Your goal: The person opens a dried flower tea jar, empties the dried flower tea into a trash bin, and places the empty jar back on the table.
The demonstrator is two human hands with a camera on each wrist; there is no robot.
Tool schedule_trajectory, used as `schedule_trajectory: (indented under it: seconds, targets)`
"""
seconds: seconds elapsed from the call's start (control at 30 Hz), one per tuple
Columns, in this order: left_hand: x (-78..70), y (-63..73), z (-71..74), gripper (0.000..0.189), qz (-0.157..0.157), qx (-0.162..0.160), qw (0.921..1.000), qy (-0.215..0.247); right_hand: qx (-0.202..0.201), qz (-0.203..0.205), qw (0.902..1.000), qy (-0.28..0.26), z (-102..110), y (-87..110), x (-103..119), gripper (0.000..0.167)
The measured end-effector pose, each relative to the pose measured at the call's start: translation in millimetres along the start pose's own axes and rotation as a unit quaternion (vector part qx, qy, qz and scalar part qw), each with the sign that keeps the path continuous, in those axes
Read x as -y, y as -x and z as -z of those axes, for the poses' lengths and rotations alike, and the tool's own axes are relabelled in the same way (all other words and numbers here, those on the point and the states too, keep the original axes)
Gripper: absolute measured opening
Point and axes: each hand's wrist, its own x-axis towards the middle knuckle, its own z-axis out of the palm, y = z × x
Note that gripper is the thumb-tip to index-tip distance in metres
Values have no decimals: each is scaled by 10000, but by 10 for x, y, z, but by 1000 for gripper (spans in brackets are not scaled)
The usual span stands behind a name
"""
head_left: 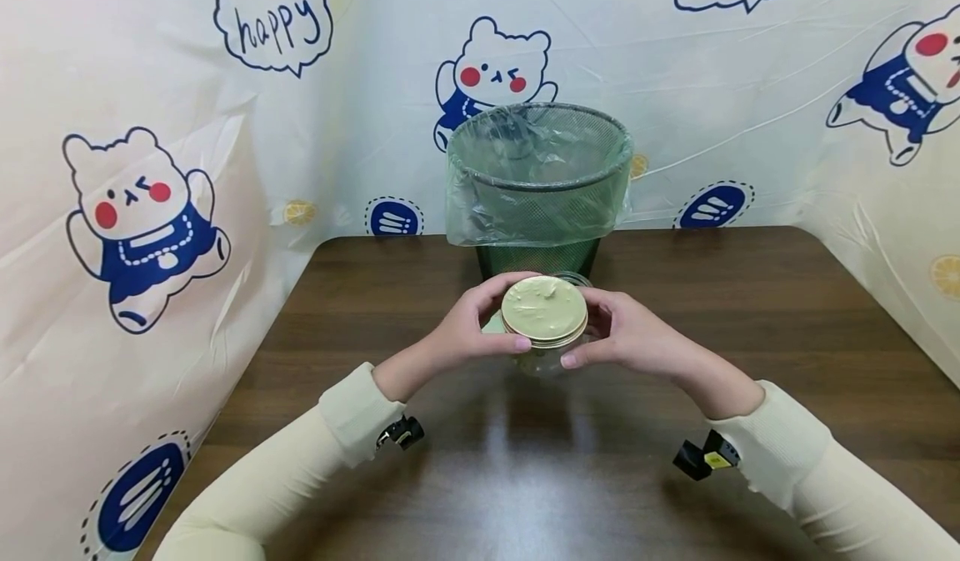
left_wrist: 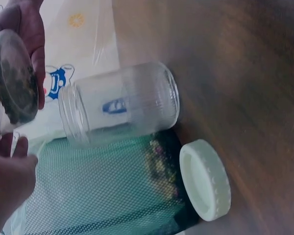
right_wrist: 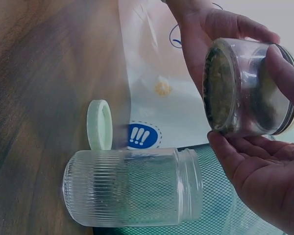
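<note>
Head view | I'm gripping the lidded jar (right_wrist: 245,88) above the tabletop (head_left: 375,319) with left fingers (head_left: 504,344) and right fingers (head_left: 592,353) | done, I'm judging: glass jar (left_wrist: 132,105) standing uncapped (pale lid (left_wrist: 218,183) lying nearby) | undone: gold lid (head_left: 543,309), still sitting on

Had the small jar (head_left: 537,362) held up over the desk (head_left: 360,319), roughly mid-width, with the left hand (head_left: 475,323) at its left side and the right hand (head_left: 628,332) at its right, plus a cap (head_left: 544,309) sitting on top. Found the taller jar (left_wrist: 130,105) standing upright on the desk just behind, mostly blocked in the head view. Spotted a loose lid (left_wrist: 203,178) lying flat just left of that, hollow side up. Had the bin (head_left: 534,258) further back, behind everything else on the desk, with a bag (head_left: 525,221) inside and folded down over the outside. Had a curtain (head_left: 375,69) hanging behind and along both sides, too.
</note>
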Motion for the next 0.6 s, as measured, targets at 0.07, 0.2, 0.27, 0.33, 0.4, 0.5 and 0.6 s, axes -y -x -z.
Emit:
schedule_trajectory:
  seconds: [0.07,0.2,0.27,0.33,0.4,0.5,0.6]
  targets:
    - [-5,25,-34,80,52,-285,9995,-149,-80,-26,10000,-29,-14,2,-7,65]
    - [-26,54,-111,75,156,-799,9953,-528,-270,-102,9996,-44,-42,4,-16,66]
    - [-35,60,-146,76,185,-1017,9920,-731,-341,-126,9993,-57,-51,4,-18,67]
    - [-43,65,-179,81,226,-1193,9887,-874,-380,-154,9991,-90,-56,3,-17,68]
    - [-46,70,-199,87,250,-1272,9871,-941,-392,-164,9990,-124,-58,1,-16,69]
    - [-38,72,-203,96,184,-1206,9879,-955,-380,-139,9990,-162,-61,-4,-30,67]
    - [-31,56,-159,97,-64,-944,9930,-704,-313,-102,9993,-164,-58,-9,-37,66]
